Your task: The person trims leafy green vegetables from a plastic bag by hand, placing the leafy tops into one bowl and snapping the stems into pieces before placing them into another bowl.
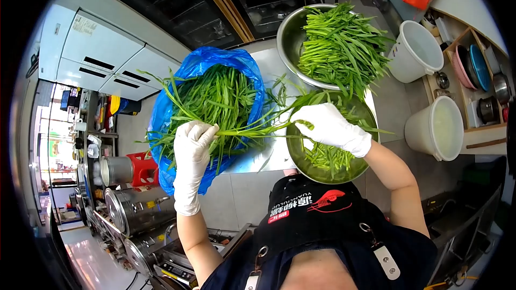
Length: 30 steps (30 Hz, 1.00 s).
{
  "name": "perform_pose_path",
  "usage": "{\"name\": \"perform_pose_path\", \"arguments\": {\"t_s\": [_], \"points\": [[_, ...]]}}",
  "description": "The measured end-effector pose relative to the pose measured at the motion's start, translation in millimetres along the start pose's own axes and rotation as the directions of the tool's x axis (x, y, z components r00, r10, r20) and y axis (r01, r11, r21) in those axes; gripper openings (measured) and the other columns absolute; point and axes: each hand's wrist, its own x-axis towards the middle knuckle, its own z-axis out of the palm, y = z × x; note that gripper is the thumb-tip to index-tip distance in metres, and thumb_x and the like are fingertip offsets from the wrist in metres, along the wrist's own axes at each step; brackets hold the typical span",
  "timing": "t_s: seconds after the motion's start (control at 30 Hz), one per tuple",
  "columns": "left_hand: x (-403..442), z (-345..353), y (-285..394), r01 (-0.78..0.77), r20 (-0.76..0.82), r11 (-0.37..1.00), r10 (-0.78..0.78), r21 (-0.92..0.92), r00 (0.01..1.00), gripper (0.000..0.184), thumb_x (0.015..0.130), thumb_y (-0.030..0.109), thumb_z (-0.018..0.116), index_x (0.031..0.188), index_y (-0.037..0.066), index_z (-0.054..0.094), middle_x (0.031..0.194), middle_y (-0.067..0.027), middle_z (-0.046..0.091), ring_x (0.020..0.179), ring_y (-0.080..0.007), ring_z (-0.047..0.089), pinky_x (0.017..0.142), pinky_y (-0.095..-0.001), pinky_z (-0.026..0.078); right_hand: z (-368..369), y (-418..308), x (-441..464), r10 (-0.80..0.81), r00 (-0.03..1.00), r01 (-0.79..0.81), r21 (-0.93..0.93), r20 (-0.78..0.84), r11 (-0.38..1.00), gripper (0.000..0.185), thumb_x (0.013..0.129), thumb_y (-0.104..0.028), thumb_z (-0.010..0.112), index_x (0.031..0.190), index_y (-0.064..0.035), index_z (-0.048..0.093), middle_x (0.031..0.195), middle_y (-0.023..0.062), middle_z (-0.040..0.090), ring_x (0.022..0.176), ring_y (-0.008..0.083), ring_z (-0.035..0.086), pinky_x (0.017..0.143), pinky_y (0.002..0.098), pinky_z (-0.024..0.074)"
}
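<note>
My left hand [192, 145], in a white glove, is closed on several long stalks of water spinach [247, 130] in front of the blue bag. The stalks stretch across to my right hand [325, 123], also gloved, whose fingers are curled around their other end. A blue plastic bag [161, 113] full of leafy water spinach [217, 96] lies behind my left hand. Beneath my right hand is a metal bowl [301, 166] with short cut stem pieces [330, 158] in it. Farther back, a larger metal basin [290, 40] holds a heap of long greens [341, 48].
The metal table [263, 64] carries the bag and bowls, with loose leaf bits on it. White buckets [435, 129] stand on the floor at right, beside shelves with pans [478, 67]. At left are large steel pots [126, 209] and a red stool [142, 171].
</note>
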Motion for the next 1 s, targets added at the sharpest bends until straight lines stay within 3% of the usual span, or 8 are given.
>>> {"name": "perform_pose_path", "arguments": {"t_s": [0.13,0.43,0.57,0.6,0.67,0.8,0.9,1.0], "points": [[0,2,5,0.020,-0.050,0.996,-0.024,-0.082,0.998,0.038,0.062,-0.004,0.074,0.097,0.010,0.069,0.083,-0.0039,0.065,0.081,-0.0249,0.061,0.073,-0.0357,0.047,6,-13,9,0.075,0.991,-0.086,0.100,0.109,0.991,0.018,0.083,-0.018,0.060,0.097,-0.0094,0.067,0.088,0.0103,0.067,0.080,0.0304,0.065,0.070,0.0412,0.0509],[-5,24,12,0.158,-0.123,0.957,-0.192,-0.242,0.974,0.029,0.070,0.001,0.075,0.097,0.010,0.070,0.081,-0.0045,0.065,0.073,-0.0237,0.059,0.066,-0.0340,0.046,21,-10,16,0.079,0.995,-0.079,-0.005,-0.058,0.997,0.018,0.081,-0.022,0.062,0.091,-0.0095,0.070,0.083,0.0106,0.068,0.077,0.0302,0.066,0.069,0.0400,0.0516],[-13,36,15,0.156,-0.058,0.976,-0.167,-0.153,0.984,0.023,0.072,0.007,0.075,0.094,0.013,0.069,0.080,-0.0033,0.063,0.074,-0.0245,0.058,0.064,-0.0352,0.044,15,8,17,0.259,0.963,-0.236,0.234,-0.070,0.943,0.021,0.079,-0.025,0.065,0.090,-0.0084,0.072,0.078,0.0117,0.069,0.065,0.0269,0.065,0.065,0.0368,0.0521],[-16,41,16,0.144,-0.041,0.979,-0.152,-0.145,0.988,0.022,0.073,0.007,0.075,0.093,0.013,0.069,0.080,-0.0032,0.063,0.073,-0.0247,0.058,0.063,-0.0354,0.043,15,19,17,0.310,0.951,-0.284,0.424,0.010,0.860,0.015,0.085,-0.013,0.064,0.089,-0.0006,0.071,0.071,0.0054,0.066,0.061,0.0122,0.060,0.059,0.0268,0.0486],[-17,49,21,0.142,-0.030,0.986,-0.145,-0.082,0.989,0.021,0.072,0.008,0.075,0.091,0.013,0.067,0.079,-0.0034,0.062,0.071,-0.0244,0.056,0.061,-0.0358,0.042,9,32,19,0.557,0.820,-0.461,0.726,0.129,0.510,0.014,0.087,-0.011,0.062,0.087,0.0001,0.070,0.067,0.0008,0.061,0.056,0.0082,0.054,0.055,0.0219,0.0437],[-25,53,15,0.255,0.003,0.963,-0.256,-0.083,0.967,0.012,0.075,0.009,0.072,0.087,0.008,0.070,0.078,-0.0062,0.062,0.074,-0.0268,0.060,0.065,-0.0375,0.046,-19,49,14,0.580,0.804,-0.360,0.670,-0.130,0.649,0.011,0.088,-0.011,0.063,0.087,-0.0017,0.068,0.071,0.0014,0.061,0.060,0.0083,0.056,0.057,0.0216,0.0454],[-13,59,33,0.543,0.304,0.790,-0.463,-0.284,0.833,0.015,0.083,0.013,0.066,0.094,0.005,0.072,0.080,-0.0122,0.066,0.074,-0.0293,0.064,0.067,-0.0368,0.050,-11,14,24,0.057,0.919,0.010,0.167,-0.391,0.986,0.011,0.086,-0.008,0.066,0.095,-0.0022,0.067,0.095,0.0058,0.063,0.073,0.0177,0.061,0.068,0.0274,0.0498],[0,68,46,0.832,0.653,0.190,-0.539,-0.522,0.532,0.026,0.092,0.016,0.063,0.108,-0.003,0.068,0.076,-0.0039,0.066,0.064,-0.0102,0.056,0.062,-0.0246,0.047,10,-28,34,0.014,0.972,0.008,0.092,-0.234,0.996,0.014,0.084,-0.011,0.065,0.097,-0.0067,0.066,0.090,0.0100,0.068,0.082,0.0261,0.067,0.074,0.0334,0.0538]]}}
